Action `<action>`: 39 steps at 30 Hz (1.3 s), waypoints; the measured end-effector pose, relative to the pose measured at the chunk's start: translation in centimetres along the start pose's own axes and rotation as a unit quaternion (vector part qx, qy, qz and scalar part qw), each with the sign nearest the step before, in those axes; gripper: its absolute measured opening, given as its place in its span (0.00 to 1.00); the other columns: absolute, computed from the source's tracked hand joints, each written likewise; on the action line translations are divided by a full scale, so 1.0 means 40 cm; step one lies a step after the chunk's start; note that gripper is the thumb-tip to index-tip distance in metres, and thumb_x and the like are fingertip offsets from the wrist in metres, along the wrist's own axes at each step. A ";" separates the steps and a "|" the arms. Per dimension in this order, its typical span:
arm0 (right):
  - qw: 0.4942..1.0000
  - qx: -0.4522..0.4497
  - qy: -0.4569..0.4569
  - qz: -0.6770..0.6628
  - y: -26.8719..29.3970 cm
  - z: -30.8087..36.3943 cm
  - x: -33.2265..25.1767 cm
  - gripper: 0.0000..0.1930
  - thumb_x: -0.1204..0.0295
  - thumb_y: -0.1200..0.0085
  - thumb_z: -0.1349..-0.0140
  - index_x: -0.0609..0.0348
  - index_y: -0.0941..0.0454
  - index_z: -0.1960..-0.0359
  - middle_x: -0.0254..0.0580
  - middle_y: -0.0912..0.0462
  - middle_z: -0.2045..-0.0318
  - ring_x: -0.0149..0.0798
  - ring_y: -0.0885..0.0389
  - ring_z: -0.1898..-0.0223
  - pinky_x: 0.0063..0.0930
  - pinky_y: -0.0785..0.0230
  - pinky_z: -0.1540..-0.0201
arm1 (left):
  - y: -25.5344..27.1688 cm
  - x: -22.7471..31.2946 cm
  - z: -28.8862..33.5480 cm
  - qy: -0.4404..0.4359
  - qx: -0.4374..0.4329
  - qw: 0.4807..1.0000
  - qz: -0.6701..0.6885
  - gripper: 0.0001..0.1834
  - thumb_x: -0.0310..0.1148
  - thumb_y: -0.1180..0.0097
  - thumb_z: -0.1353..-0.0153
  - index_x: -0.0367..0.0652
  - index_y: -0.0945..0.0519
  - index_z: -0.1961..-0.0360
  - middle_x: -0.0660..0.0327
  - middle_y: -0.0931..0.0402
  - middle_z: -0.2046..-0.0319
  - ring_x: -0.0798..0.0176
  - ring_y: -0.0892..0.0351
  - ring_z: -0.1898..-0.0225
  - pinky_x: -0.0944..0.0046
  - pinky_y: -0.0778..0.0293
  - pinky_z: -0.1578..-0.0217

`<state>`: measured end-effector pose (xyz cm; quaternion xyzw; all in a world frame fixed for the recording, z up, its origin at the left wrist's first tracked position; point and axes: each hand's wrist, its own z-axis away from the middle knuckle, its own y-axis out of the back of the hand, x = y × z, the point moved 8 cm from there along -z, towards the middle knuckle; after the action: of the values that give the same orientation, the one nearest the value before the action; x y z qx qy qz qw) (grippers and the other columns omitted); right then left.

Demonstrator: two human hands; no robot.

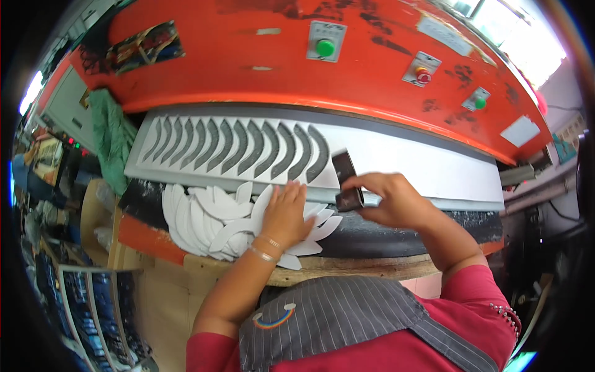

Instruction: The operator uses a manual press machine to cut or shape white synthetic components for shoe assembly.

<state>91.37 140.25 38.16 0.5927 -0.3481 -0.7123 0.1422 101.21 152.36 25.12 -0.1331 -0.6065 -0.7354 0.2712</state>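
Note:
My right hand [396, 201] grips a dark metal cutting die [344, 166] between thumb and fingers, at the front edge of a white sheet [427, 164]. The die stands just right of a row of curved, crescent-shaped cut-outs in the sheet, through which a dark surface shows. My left hand [287, 214] is open, fingers stretched out over the sheet's front edge. Under and beside it lies a loose pile of white crescent-shaped pieces [189, 220]. Some pieces by its thumb are blurred, and its palm side is hidden.
Behind the sheet rises an orange-red machine front [248, 74] with a green button [325, 48], a red knob [423, 75] and another green button [480, 103]. Green cloth [108, 142] hangs at the left. A wooden edge [372, 268] runs before me; a rack [93, 310] stands lower left.

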 end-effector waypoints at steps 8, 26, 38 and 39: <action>0.987 0.099 0.084 -0.099 -0.108 0.232 -0.061 0.31 0.63 0.39 0.42 0.62 0.34 0.39 0.50 0.26 0.49 0.47 0.30 0.45 0.39 0.38 0.44 | 0.002 0.239 0.163 -0.058 -0.176 0.830 0.526 0.27 0.38 0.33 0.46 0.38 0.27 0.48 0.55 0.24 0.52 0.62 0.25 0.50 0.63 0.31 0.48; 0.905 -0.026 -0.095 -0.413 -0.327 0.258 -0.025 0.23 0.65 0.46 0.37 0.65 0.32 0.45 0.51 0.21 0.54 0.39 0.22 0.53 0.32 0.31 0.51 | 0.042 0.212 0.220 -0.046 0.035 0.857 0.513 0.18 0.37 0.33 0.46 0.35 0.21 0.61 0.62 0.20 0.67 0.68 0.21 0.66 0.65 0.25 0.63; 0.924 0.220 -0.123 -0.289 -0.312 0.221 -0.022 0.21 0.57 0.55 0.33 0.64 0.29 0.50 0.57 0.21 0.65 0.53 0.19 0.63 0.39 0.28 0.58 | 0.057 0.074 0.251 0.128 0.245 0.831 0.482 0.27 0.46 0.61 0.28 0.31 0.22 0.69 0.54 0.22 0.75 0.62 0.25 0.76 0.63 0.29 0.72; 0.920 0.246 -0.118 -0.280 -0.297 0.232 -0.021 0.19 0.58 0.55 0.32 0.64 0.27 0.55 0.55 0.20 0.69 0.50 0.19 0.66 0.39 0.27 0.61 | 0.036 0.081 0.246 0.116 0.202 0.836 0.497 0.27 0.46 0.61 0.28 0.32 0.22 0.69 0.55 0.22 0.75 0.62 0.24 0.76 0.64 0.29 0.72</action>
<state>85.34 152.32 31.40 0.5937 -0.3466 -0.6797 -0.2554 98.05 160.90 30.26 -0.2728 -0.5583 -0.3727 0.6892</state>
